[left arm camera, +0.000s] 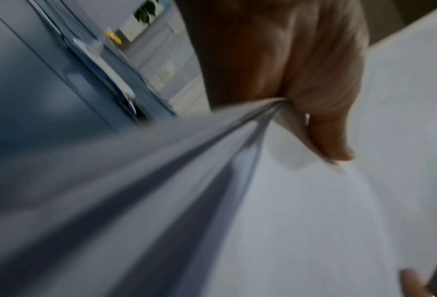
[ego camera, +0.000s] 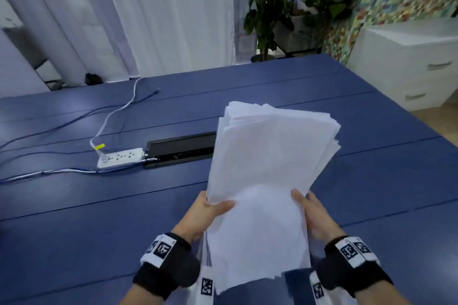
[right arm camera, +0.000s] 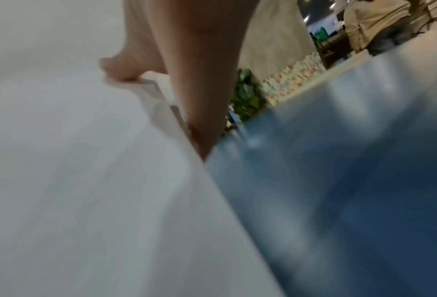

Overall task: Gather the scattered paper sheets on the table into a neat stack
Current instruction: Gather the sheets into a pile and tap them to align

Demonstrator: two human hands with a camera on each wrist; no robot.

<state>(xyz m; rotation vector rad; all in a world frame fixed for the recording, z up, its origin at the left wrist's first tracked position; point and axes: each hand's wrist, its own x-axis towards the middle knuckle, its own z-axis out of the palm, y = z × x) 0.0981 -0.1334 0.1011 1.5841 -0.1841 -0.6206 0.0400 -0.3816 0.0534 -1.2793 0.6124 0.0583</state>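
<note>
Both hands, left hand (ego camera: 209,208) and right hand (ego camera: 312,213), grip paper sheets (ego camera: 267,168) above the table (ego camera: 99,218).

I hold the paper stack (ego camera: 267,181) above the table (ego camera: 99,230), my left hand (ego camera: 208,213) on its left edge, my right hand (ego camera: 314,215) on its right. The power strip (ego camera: 120,157) lies on the table further left, a cable box (ego camera: 181,148) just right of it.

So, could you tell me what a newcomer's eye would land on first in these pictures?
First, the thick sheaf of white paper sheets, held above the blue table by the left hand and right hand gripping its sides. Next, the white power strip at the table's left.
</note>
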